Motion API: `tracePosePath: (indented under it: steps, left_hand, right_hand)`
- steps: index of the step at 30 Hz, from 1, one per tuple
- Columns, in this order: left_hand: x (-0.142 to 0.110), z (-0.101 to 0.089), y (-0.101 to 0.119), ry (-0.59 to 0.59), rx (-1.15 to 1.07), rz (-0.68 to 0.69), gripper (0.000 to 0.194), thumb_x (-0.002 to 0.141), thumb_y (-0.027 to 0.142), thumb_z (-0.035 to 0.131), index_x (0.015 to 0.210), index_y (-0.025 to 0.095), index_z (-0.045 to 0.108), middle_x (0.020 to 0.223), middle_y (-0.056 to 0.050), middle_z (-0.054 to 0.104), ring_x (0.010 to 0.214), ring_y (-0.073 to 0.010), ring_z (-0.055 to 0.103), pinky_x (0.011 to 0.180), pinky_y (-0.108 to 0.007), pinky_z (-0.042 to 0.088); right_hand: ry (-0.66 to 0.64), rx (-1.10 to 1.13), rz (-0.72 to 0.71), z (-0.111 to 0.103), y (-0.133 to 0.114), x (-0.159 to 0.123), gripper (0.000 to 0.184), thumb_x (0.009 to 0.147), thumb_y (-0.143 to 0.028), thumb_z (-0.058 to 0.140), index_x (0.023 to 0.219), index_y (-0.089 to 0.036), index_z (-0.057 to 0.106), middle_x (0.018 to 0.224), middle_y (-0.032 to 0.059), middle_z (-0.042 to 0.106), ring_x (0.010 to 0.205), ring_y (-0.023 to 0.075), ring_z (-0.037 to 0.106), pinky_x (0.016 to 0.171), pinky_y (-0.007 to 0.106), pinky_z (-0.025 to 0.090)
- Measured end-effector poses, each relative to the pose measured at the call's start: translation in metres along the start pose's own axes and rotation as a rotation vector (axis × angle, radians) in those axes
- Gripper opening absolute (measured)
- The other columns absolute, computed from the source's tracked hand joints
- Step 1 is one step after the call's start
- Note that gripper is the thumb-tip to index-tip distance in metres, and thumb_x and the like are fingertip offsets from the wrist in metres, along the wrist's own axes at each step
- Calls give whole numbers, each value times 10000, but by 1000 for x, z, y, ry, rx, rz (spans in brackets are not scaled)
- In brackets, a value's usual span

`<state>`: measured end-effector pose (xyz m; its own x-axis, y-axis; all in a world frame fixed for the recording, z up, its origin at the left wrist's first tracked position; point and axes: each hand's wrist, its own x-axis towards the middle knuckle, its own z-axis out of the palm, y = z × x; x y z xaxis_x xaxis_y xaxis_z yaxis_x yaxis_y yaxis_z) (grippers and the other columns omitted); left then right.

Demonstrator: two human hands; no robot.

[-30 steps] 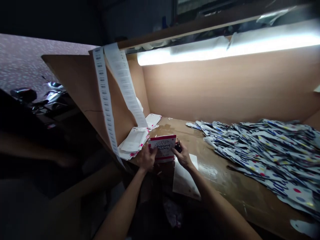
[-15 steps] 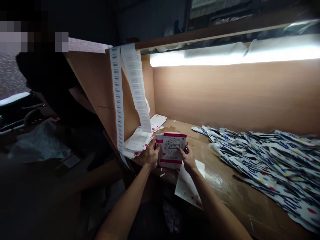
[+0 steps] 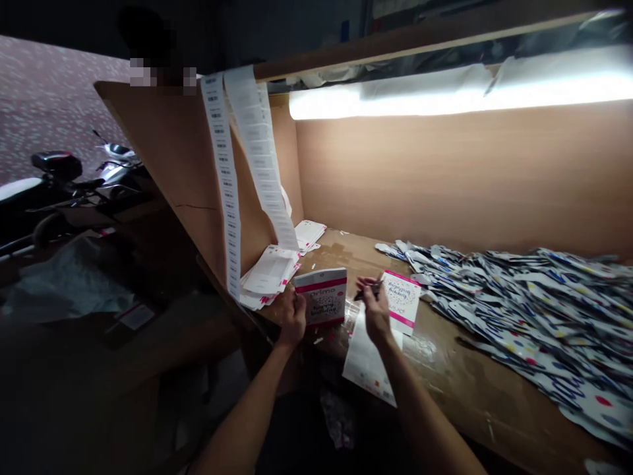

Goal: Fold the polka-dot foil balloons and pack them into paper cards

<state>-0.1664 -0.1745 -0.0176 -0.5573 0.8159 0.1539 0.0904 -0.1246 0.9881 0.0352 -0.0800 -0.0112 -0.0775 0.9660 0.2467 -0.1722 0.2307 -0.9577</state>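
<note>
My left hand (image 3: 294,318) is closed on the left edge of a white and pink printed card packet (image 3: 324,305), its "primo happy birthday" face toward me. My right hand (image 3: 374,309) is closed round a small dark tool (image 3: 368,290), whose exact kind I cannot make out. Just right of that hand is a second birthday packet (image 3: 403,310), turned the other way up; whether the fingers touch it is hidden. Below my right wrist a white printed sheet (image 3: 363,363) lies on the tabletop (image 3: 450,389).
Stacked white and pink cards (image 3: 267,277) lie at the left panel, under hanging label strips (image 3: 220,145). A large pile of printed foil pieces (image 3: 519,310) covers the right side. A lit tube (image 3: 420,99) spans the back. A person (image 3: 148,39) stands behind the panel.
The packets held together between both hands are now apart: one stays in my left hand, turned over, and one lies by my right hand. The person at left has moved behind the panel.
</note>
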Motion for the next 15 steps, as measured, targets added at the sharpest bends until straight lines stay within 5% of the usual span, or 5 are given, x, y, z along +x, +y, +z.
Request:
tracePosePath:
  steps: [4,10,15]
  left_hand:
    - [-14,9,-8,-2,53,93,544,939,551,616,1337,183,563,1325,-142,649,1333,-345,538,1148,-448,415]
    - [-9,0,15,-182,-54,158,488,906,496,670,1268,196,538,1199,-131,694,1136,-291,662,1019,-424,528]
    - [4,1,39,-121,62,184,520,795,436,778,1236,221,606,1143,-104,727,1073,-293,685,985,-418,554]
  right_hand:
    - [-66,40,-28,49,8,-26,464,967,-508,512,1328,-216,517,1239,103,657,1139,242,628,1035,410,494]
    - [-47,-24,-64,44,6,-29,404,979,-476,505,1294,-225,531,1173,78,659,1073,225,632,1002,372,501]
    - [-68,-43,-72,49,8,-31,461,980,-495,487,1355,-228,503,1195,99,660,1084,249,631,1013,404,501]
